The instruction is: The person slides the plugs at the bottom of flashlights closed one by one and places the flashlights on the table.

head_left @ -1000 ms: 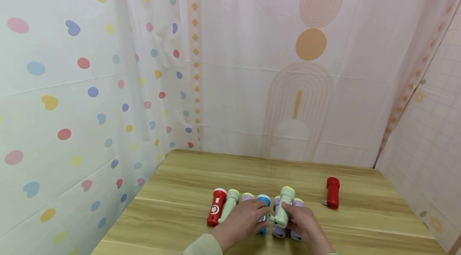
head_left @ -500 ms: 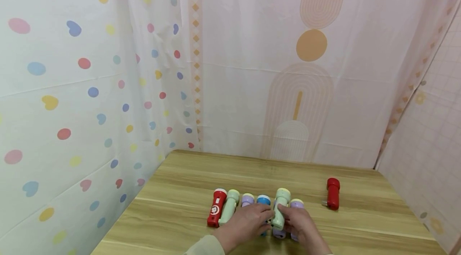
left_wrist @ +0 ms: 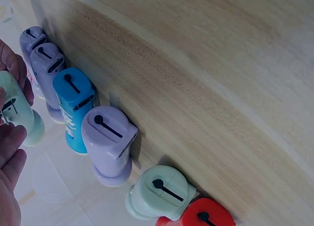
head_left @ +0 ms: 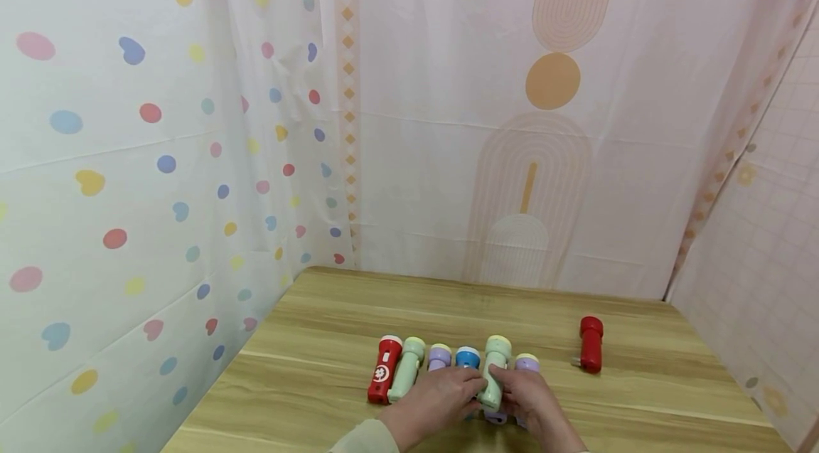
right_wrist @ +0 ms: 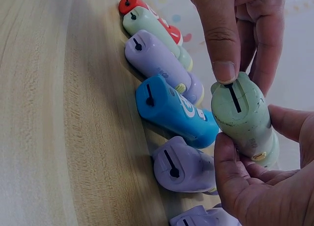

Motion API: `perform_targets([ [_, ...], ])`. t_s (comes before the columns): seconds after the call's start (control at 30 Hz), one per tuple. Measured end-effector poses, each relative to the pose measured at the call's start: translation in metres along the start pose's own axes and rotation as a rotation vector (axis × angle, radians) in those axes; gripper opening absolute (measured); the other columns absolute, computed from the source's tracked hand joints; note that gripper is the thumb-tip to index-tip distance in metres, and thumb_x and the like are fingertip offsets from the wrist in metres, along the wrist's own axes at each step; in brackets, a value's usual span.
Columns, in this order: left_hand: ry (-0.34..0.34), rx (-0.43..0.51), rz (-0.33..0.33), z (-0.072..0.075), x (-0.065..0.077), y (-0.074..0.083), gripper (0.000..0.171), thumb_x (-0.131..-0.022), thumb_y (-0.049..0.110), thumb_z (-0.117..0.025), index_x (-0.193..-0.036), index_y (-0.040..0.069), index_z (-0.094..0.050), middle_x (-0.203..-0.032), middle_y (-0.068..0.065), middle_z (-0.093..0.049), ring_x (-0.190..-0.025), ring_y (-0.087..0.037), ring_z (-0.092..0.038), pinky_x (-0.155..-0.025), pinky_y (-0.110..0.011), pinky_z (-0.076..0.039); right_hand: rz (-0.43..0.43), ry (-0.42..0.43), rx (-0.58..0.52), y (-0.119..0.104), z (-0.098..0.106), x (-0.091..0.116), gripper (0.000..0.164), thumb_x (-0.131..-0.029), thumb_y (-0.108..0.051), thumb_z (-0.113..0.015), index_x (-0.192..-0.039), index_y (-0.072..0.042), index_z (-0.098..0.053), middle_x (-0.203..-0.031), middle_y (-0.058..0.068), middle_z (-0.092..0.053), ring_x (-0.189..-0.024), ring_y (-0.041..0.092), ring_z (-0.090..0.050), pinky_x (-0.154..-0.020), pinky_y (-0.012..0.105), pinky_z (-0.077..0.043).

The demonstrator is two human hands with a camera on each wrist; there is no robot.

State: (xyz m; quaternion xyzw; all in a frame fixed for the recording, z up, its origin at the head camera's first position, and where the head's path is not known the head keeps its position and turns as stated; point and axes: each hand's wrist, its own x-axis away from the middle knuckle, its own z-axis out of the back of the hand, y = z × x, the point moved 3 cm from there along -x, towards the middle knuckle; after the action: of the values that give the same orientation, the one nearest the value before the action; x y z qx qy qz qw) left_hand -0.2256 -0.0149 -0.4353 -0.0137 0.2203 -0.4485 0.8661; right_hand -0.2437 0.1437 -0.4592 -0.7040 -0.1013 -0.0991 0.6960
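Note:
A pale green flashlight (head_left: 497,353) is held up above a row of flashlights. My right hand (head_left: 534,400) grips its barrel between thumb and fingers. My left hand (head_left: 441,396) pinches near its tail end; in the right wrist view the left thumb (right_wrist: 224,64) presses beside the dark slot. Below lie a red flashlight (head_left: 386,368), another green flashlight (head_left: 407,368), a purple flashlight (head_left: 440,355), a blue flashlight (head_left: 468,358) and further purple flashlights (right_wrist: 181,167), partly hidden by my hands.
A second red flashlight (head_left: 591,346) lies apart at the right, a small silvery piece sticking out of its side. The wooden table (head_left: 307,360) meets a dotted curtain (head_left: 192,154) at the left and a pale curtain (head_left: 416,154) behind.
The held green flashlight has moved left toward my left hand. Its side tab, visible a second ago, is now hidden in the head view. My left fingers have closed in on its tail.

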Motion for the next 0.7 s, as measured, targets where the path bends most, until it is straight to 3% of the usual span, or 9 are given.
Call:
perform_targets([
  [0.47,-0.013,0.067,0.012,0.0,0.0021,-0.0022,0.03,-0.089,0.029,-0.075,-0.116,0.019,-0.067,-0.112,0.01,-0.066,-0.102,0.0,-0.061,-0.085,-0.014,-0.048,0.013,-0.013,-0.002,0.0,-0.0007,0.0009,0.039,-0.096,-0.019,-0.062,-0.109,0.017,-0.052,-0.087,0.012,-0.067,-0.074,0.017,-0.066,-0.071,0.035,-0.056],
  [0.7,-0.032,0.069,0.012,0.0018,0.0022,-0.0017,0.03,-0.09,0.029,-0.075,-0.117,0.019,-0.067,-0.112,0.011,-0.067,-0.102,0.001,-0.061,-0.085,-0.014,-0.048,-0.022,-0.014,0.013,-0.0009,0.0007,0.0,0.038,-0.098,-0.02,-0.059,-0.11,0.016,-0.054,-0.088,0.014,-0.067,-0.075,0.018,-0.065,-0.071,0.034,-0.056],
])
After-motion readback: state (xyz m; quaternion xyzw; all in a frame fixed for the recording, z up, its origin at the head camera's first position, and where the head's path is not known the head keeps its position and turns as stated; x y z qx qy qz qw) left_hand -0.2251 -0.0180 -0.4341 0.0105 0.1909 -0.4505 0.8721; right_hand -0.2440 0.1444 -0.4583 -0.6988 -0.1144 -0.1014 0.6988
